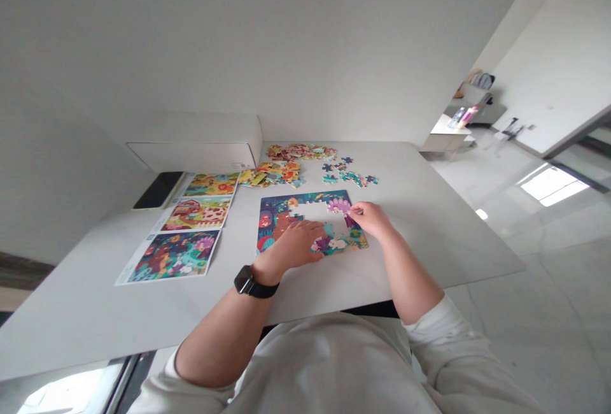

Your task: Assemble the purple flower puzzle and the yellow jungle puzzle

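Observation:
A partly built colourful jigsaw puzzle (274,215) lies on the white table (420,210) in front of me, with a white gap in its upper middle. My left hand (296,242), with a black watch on the wrist, rests flat on the puzzle's lower middle, fingers stretched out. My right hand (371,218) is at the puzzle's right edge, its fingers pinched on a small puzzle piece (350,219) that touches the assembled part.
Loose puzzle pieces (281,172) lie in heaps behind the puzzle, with a few blue ones (353,177) to the right. Three picture sheets (191,229) lie at the left. A white box (200,143) and a black phone (156,190) sit at the back left.

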`<state>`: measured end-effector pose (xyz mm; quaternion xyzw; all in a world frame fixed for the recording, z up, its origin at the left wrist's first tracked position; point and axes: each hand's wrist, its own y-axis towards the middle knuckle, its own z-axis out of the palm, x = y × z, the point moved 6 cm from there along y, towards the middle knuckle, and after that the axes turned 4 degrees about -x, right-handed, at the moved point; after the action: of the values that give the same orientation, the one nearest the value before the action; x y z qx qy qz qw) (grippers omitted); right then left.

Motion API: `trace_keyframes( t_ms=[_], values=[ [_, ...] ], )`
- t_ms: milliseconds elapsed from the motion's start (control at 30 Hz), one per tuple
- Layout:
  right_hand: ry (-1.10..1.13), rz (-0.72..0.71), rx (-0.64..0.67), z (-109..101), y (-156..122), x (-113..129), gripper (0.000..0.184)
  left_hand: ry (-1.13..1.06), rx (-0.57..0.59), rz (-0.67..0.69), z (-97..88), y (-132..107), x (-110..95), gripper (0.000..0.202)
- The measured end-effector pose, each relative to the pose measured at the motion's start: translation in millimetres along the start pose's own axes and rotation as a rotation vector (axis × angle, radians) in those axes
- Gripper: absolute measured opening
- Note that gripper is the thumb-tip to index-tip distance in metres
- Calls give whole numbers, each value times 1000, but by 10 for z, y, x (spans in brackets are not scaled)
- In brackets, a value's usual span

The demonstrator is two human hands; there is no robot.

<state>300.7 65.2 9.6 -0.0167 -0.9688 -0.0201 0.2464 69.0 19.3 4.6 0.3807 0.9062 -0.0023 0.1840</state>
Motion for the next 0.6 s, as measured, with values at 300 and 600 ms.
trace_keyframes(
  t_ms=[300, 600],
  values=[
    [-146, 24, -55, -464, 517, -211, 30, -4, -35, 16, 38, 19, 27, 50],
    [-428, 74, -9, -375, 1373, -255, 42, -52, -51, -10, 18, 10, 8, 72]
  ],
)
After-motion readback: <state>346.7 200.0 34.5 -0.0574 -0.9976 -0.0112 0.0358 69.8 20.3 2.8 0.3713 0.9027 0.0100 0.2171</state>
